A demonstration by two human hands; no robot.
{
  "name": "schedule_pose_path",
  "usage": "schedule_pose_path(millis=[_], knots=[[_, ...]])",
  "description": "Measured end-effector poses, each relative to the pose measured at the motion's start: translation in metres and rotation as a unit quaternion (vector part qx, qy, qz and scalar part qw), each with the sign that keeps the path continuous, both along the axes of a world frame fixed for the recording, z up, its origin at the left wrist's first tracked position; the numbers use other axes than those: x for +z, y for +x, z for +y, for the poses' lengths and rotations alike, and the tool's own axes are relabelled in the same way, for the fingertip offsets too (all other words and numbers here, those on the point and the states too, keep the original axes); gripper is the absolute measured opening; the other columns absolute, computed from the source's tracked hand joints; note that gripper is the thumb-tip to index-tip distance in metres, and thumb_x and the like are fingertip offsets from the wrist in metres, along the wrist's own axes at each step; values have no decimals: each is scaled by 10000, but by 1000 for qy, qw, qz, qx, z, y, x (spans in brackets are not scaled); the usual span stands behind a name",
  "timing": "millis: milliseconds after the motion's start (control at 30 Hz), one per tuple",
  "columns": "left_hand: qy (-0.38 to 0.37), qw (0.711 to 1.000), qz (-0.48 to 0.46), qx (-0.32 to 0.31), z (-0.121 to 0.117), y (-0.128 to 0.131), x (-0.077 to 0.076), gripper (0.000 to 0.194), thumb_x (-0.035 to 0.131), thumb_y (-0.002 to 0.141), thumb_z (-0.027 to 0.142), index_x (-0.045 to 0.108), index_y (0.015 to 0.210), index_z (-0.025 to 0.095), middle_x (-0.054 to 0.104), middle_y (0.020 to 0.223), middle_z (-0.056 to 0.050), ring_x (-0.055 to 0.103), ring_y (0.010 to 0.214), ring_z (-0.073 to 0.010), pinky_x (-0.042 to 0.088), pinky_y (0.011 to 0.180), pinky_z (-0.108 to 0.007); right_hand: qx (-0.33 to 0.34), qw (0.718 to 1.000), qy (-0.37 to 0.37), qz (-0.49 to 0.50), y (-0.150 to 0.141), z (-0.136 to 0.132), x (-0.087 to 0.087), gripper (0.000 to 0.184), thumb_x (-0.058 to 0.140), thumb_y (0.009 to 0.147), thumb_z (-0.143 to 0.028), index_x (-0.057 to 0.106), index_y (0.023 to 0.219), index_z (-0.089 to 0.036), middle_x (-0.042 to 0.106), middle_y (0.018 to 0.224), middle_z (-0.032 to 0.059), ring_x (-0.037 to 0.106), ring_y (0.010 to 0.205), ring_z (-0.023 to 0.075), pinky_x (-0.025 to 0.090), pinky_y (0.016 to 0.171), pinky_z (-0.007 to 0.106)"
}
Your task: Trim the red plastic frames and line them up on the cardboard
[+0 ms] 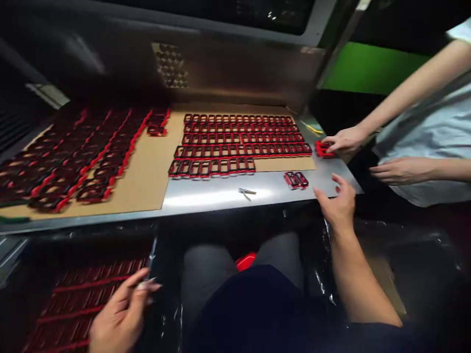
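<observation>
Right now, at the table (206,198):
Right hand (336,203): open, fingers spread, at table edge, holding nothing, just beside pair of red-and-black frames (296,179).
Left hand (121,314): low beside knee, fingers pinched on a thin pale object, too blurred to name; above stack of frames (73,299) below table.
Pair of frames: flat on bare metal, apart from cardboard sheet (147,166); long axis running left-right, slightly tilted.
Handling, as judgement: probably light, thin, stiff plastic, hollow middle; best pinched by outer rims.
Rows of frames (239,142): neat lines on cardboard.
Tweezers (246,192): on metal, near front edge.
Co-worker's hand (344,139): touching red frames (324,149) at right corner.
</observation>
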State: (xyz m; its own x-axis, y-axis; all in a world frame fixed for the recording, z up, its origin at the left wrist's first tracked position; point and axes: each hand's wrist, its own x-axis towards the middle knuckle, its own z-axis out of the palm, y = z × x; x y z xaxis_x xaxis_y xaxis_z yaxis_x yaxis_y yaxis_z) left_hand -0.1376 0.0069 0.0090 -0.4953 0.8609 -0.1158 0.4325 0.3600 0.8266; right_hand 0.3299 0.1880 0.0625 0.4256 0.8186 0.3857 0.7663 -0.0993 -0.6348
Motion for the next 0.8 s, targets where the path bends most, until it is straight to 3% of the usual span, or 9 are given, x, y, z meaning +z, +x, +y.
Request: schedule_pose_path(millis=[67, 133, 233, 300, 400, 467, 533, 667, 800], knots=[[18, 993, -43, -112, 32, 42, 11, 428, 659, 791, 518, 682, 1120, 246, 787, 872, -42, 751, 803, -251, 623, 741, -351, 28, 999, -22, -17, 0, 21, -5, 776, 791, 732, -433, 508, 1354, -66, 525, 1414, 233, 471, 1301, 323, 340, 1125, 432], [53, 972, -89, -212, 56, 88, 19, 344, 675, 800, 461, 718, 1060, 240, 784, 922, -64, 744, 871, -253, 607, 836, -372, 56, 997, -46, -24, -12, 38, -15, 854, 801, 706, -483, 493, 1361, -31, 537, 1390, 268, 483, 1290, 355, 340, 1124, 465], [78, 926, -184, -320, 76, 144, 22, 276, 662, 843, 427, 743, 1027, 239, 759, 1031, -94, 707, 1004, -260, 549, 965, -416, 60, 996, -49, -34, -38, 44, -24, 721, 730, 780, -462, 537, 1314, -17, 627, 1242, 271, 548, 1192, 378, 390, 1072, 526], [64, 908, -303, -282, 81, 169, 19, 378, 687, 838, 461, 688, 1141, 236, 703, 1189, -118, 663, 1124, -274, 523, 1005, -442, 66, 997, -31, -39, -59, 29, -26, 598, 672, 832, -407, 555, 1299, -52, 646, 1200, 253, 571, 1151, 373, 424, 1044, 540], [23, 857, -498, -134, 83, 189, 14, 661, 790, 743, 509, 535, 1298, 255, 584, 1355, -133, 636, 1173, -272, 548, 949, -417, 137, 990, 3, -44, -100, -22, -35, 552, 678, 820, -349, 541, 1320, -161, 650, 1233, 179, 579, 1171, 351, 425, 1082, 540], [-2, 816, -575, -62, 83, 195, 13, 717, 856, 679, 461, 515, 1275, 254, 610, 1290, -103, 662, 1095, -227, 556, 904, -351, 265, 962, 33, -64, -127, -64, -44, 624, 699, 816, -312, 486, 1392, -204, 634, 1286, 146, 576, 1219, 349, 385, 1134, 578], [-35, 790, -611, -23, 82, 195, 14, 641, 886, 641, 394, 548, 1162, 234, 673, 1083, -45, 688, 918, -167, 566, 814, -290, 343, 936, 55, -61, -145, -100, -52, 740, 680, 828, -250, 368, 1499, -236, 577, 1378, 147, 547, 1280, 355, 396, 1127, 611], [-104, 771, -628, -9, 69, 178, 17, 545, 898, 577, 328, 583, 1002, 196, 656, 806, 10, 638, 627, -133, 506, 516, -218, 449, 889, -34, 87, -150, -130, -44, 947, 713, 789, -226, 195, 1582, -248, 490, 1487, 153, 499, 1350, 346, 470, 1092, 556], [-139, 751, -641, -74, 53, 160, 30, 526, 903, 576, 323, 644, 1004, 158, 650, 712, -1, 578, 510, -104, 427, 443, -183, 506, 813, -177, 228, -138, -122, -22, 934, 819, 731, -306, 341, 1532, -264, 448, 1537, 139, 494, 1368, 325, 421, 1142, 516]])
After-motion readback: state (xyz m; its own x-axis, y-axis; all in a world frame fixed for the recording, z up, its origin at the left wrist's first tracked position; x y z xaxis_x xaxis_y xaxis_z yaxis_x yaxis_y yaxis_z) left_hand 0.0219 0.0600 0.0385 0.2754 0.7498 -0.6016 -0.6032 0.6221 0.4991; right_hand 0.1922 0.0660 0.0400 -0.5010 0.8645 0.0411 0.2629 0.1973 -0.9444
